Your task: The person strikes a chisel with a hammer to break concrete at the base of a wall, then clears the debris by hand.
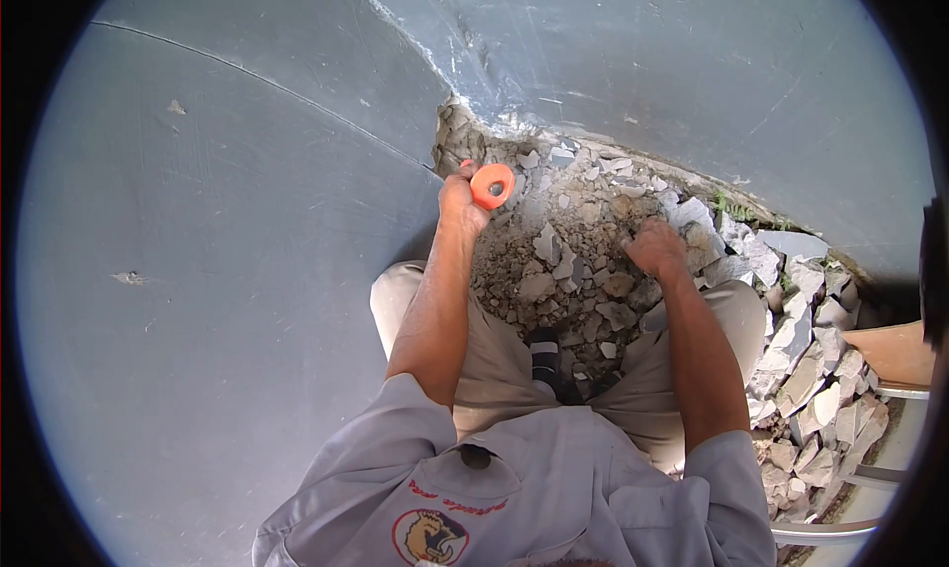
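My left hand (pixel 459 199) is closed around a chisel with an orange hand guard (pixel 491 185). Its round metal end faces up toward me, and the blade is hidden below. This hand is close to the broken wall corner (pixel 457 132), where rough masonry shows under the grey paint. To the right, my right hand (pixel 654 248) is down at the rubble (pixel 578 261) with its fingers curled. Whatever those fingers hold, if anything, I cannot make out. Broken stones, plaster chips and dust lie between my knees.
Grey painted walls rise on the left (pixel 227 270) and ahead (pixel 672 63). A larger heap of broken plaster (pixel 811 389) lies at the right, beside a brown board (pixel 893 353) and curved metal bars (pixel 825 532). Small green plants (pixel 733 209) grow along the wall's foot.
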A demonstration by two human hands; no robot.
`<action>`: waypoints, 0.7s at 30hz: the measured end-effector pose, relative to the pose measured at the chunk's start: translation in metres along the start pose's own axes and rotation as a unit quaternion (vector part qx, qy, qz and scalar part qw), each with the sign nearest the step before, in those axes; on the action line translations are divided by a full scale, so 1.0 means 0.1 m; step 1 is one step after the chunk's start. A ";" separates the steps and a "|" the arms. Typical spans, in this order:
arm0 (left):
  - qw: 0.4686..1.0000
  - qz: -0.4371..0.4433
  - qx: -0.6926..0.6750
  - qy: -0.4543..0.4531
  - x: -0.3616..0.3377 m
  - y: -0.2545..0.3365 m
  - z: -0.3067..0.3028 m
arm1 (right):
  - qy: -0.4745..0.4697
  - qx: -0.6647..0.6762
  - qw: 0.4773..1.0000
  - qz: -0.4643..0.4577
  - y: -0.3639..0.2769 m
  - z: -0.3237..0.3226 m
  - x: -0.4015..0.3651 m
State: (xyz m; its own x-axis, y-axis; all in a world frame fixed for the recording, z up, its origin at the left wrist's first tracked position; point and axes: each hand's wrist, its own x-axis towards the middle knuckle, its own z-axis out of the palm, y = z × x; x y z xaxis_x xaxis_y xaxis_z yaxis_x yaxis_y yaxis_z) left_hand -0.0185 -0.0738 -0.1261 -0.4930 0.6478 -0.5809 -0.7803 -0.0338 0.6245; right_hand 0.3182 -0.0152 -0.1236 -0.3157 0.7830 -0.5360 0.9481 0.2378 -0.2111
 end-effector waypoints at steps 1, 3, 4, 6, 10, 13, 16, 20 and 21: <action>1.000 0.001 0.000 0.005 -0.02 0.01 0.02 | 0.001 0.000 1.000 -0.001 -0.01 -0.01 -0.01; 1.000 0.008 0.010 0.015 -0.05 0.01 0.06 | 0.002 0.001 1.000 -0.003 0.01 0.02 0.02; 1.000 0.011 0.015 0.020 -0.07 0.02 0.08 | 0.003 0.002 1.000 -0.003 0.02 0.05 0.04; 1.000 0.009 0.018 0.017 -0.09 0.02 0.09 | 0.001 0.001 1.000 0.001 0.02 0.07 0.06; 0.999 0.016 0.016 0.029 -0.10 0.01 0.08 | -0.007 0.004 1.000 -0.001 0.01 0.04 0.05; 1.000 0.014 0.007 0.025 -0.07 0.00 0.06 | -0.002 0.000 1.000 -0.007 0.01 0.04 0.03; 0.999 0.022 0.004 0.028 -0.10 -0.01 0.07 | 0.004 -0.002 1.000 -0.001 0.01 0.04 0.04; 0.999 0.019 0.015 0.038 -0.10 0.00 0.09 | 0.002 0.008 1.000 -0.004 -0.02 -0.01 -0.01; 0.999 0.019 0.012 0.034 -0.09 0.00 0.07 | 0.001 0.006 1.000 -0.002 -0.02 -0.01 -0.01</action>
State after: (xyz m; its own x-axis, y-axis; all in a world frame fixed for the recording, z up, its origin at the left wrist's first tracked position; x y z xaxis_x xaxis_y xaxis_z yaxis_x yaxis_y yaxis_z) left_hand -0.0107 -0.0741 -0.1170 -0.5476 0.5933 -0.5901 -0.7515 -0.0386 0.6586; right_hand 0.3163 -0.0157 -0.1215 -0.3190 0.7831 -0.5338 0.9464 0.2332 -0.2234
